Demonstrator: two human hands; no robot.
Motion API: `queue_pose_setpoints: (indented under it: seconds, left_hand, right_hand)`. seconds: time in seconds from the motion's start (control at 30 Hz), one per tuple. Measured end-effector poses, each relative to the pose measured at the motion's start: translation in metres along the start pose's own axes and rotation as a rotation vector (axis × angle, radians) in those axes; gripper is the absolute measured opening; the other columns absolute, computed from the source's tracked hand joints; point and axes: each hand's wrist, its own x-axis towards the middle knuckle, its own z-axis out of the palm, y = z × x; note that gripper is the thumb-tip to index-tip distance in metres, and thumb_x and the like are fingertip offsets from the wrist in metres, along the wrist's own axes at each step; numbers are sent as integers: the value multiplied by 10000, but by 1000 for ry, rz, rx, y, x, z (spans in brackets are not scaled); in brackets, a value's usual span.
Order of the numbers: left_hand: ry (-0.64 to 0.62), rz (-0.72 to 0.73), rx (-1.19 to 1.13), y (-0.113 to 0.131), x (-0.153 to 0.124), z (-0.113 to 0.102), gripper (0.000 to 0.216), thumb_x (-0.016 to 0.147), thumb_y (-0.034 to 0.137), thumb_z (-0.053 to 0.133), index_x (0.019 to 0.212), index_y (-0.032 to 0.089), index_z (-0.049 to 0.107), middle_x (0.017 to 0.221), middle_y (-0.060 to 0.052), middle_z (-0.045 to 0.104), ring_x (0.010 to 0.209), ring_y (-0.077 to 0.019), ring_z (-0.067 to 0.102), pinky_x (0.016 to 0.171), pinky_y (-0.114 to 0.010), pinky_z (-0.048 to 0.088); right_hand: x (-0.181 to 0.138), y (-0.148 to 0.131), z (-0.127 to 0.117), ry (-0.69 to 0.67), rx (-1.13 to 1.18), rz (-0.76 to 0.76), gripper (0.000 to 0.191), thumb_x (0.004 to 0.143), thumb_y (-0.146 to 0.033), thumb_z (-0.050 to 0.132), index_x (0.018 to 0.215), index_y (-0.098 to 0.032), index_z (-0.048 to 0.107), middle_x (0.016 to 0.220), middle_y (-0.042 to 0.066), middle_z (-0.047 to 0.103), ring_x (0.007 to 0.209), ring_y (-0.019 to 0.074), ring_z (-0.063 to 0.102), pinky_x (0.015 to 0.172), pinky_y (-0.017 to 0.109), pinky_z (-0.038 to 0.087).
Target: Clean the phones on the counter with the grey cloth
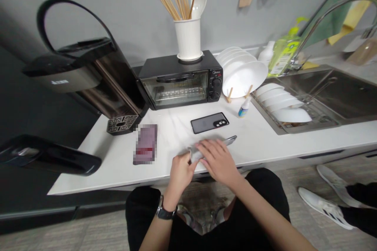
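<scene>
Both my hands are at the front edge of the white counter, on a slim grey phone (231,140) whose far right end sticks out past my fingers. My left hand (181,172), below a dark wristwatch, pinches the phone's left end. Over its top lies my right hand (218,160), fingers pressed together and covering most of it. A pale, crumpled-looking patch shows between the hands; whether it is cloth or phone surface I cannot tell. Just behind them lies a black-rimmed, translucent phone case (206,123). A small white-and-blue bottle (244,108) stands upright to its right.
A purple, partly pixelated item (146,143) lies left on the counter (173,133). Behind stand a drinks machine (118,78), a toaster oven (179,86) with a chopstick holder (188,39), and racked plates (244,78). Right is a sink (347,94) with bowls; another person's shoes (324,208) are below.
</scene>
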Motion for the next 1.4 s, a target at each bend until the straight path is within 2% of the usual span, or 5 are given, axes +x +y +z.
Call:
queue_pose_setpoints:
  seconds: [0.47, 0.7, 0.93, 1.2, 1.4]
  left_hand:
    - [16, 12, 60, -2, -1, 3, 195, 871, 105, 620, 728, 167, 736, 688, -62, 750, 595, -187, 655, 596, -263, 444]
    - [19, -12, -69, 3, 0, 4, 165, 971, 330, 678, 953, 205, 784, 835, -41, 808, 709, -183, 717, 680, -246, 495]
    - [14, 14, 88, -4, -1, 3, 207, 878, 99, 610, 718, 157, 727, 709, -70, 757, 602, -182, 655, 602, -263, 433]
    - [22, 1, -72, 2, 1, 5, 180, 979, 313, 663, 1033, 207, 799, 889, -48, 825, 743, -188, 739, 681, -245, 486]
    - [37, 20, 57, -4, -1, 4, 229, 885, 107, 583, 716, 158, 728, 703, -78, 763, 600, -189, 662, 598, -263, 430]
  right_hand:
    - [7, -21, 5, 14, 15, -65, 389, 1070, -282, 463, 1427, -170, 572, 1375, 117, 664, 1235, 270, 548, 1096, 440, 338]
    - [23, 30, -21, 41, -199, 438, 386, 1068, -239, 421, 745, -214, 631, 737, 72, 642, 793, 262, 549, 781, 413, 381]
    - [10, -24, 9, -6, 10, -105, 369, 1063, -282, 472, 1397, -189, 600, 1350, 100, 674, 1235, 254, 546, 1109, 418, 329]
    - [26, 26, -22, 6, -225, 491, 386, 1060, -243, 427, 751, -202, 654, 779, 87, 659, 838, 280, 571, 856, 447, 421]
    - [21, -27, 8, -33, 33, -72, 323, 1050, -259, 471, 1302, -161, 647, 1218, 105, 703, 1140, 257, 572, 1110, 419, 345]
